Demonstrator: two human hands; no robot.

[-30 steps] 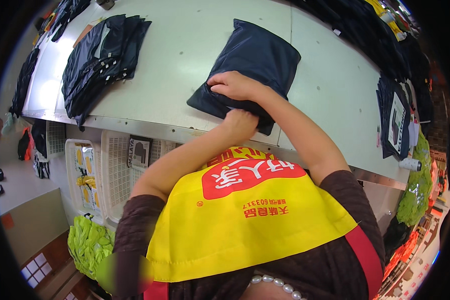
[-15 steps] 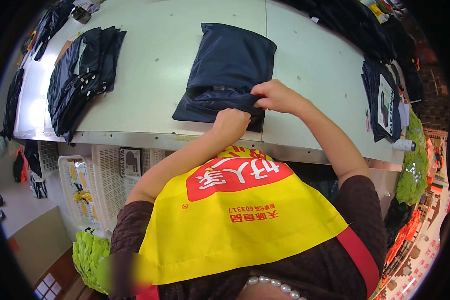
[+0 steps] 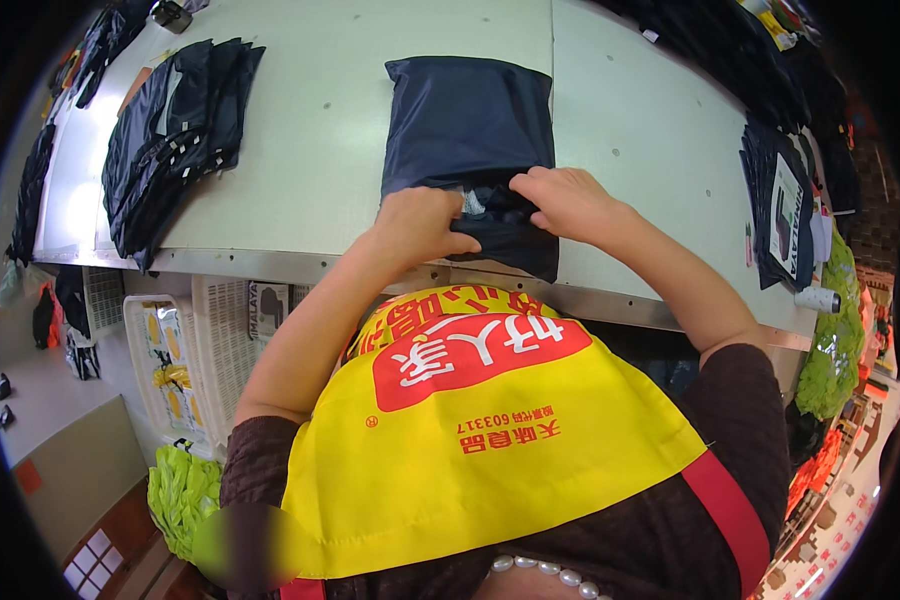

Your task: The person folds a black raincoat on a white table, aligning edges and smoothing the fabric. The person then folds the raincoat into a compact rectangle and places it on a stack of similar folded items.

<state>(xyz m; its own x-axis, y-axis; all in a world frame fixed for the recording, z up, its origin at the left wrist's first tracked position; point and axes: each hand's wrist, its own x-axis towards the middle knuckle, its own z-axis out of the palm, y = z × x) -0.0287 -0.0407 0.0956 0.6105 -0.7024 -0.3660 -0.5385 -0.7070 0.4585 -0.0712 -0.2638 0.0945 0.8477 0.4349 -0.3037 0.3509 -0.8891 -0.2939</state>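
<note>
Head view, work piece: a dark navy plastic bag [image 3: 467, 125] is lying flat on the pale table [image 3: 320, 150], its closed end pointing away from the person and its open mouth sitting at the near edge, within easy reach of both hands.
Head view, bag contents: folded dark clothing [image 3: 490, 205] is showing in the mouth, with a small pale tag beside it; how deep it is sitting inside cannot be told.
Head view, left hand: the left hand [image 3: 420, 222] is curling down over the near left corner of the mouth, fingers closing on the bag's lower lip, seemingly pinning that side so that the film is not sliding.
Head view, right hand: the right hand [image 3: 567, 200] is resting on the right side of the mouth, fingertips pressing onto the upper film and the clothing; whether it is pinching the film or only pressing cannot be told.
Head view, flap: the bag's near end [image 3: 515, 250] is hanging slightly over the table's metal edge [image 3: 270, 265].
Head view, left stock: a fanned pile of dark packed garments [image 3: 170, 140] is lying well apart on the left.
Head view, right stock: a stack of dark packets with pale labels [image 3: 785, 215] is sitting at the right edge.
Head view, below the table: white plastic crates [image 3: 205, 345] are standing under the left end.
Head view, clothing: a yellow apron [image 3: 490, 440] is covering the person's front.
</note>
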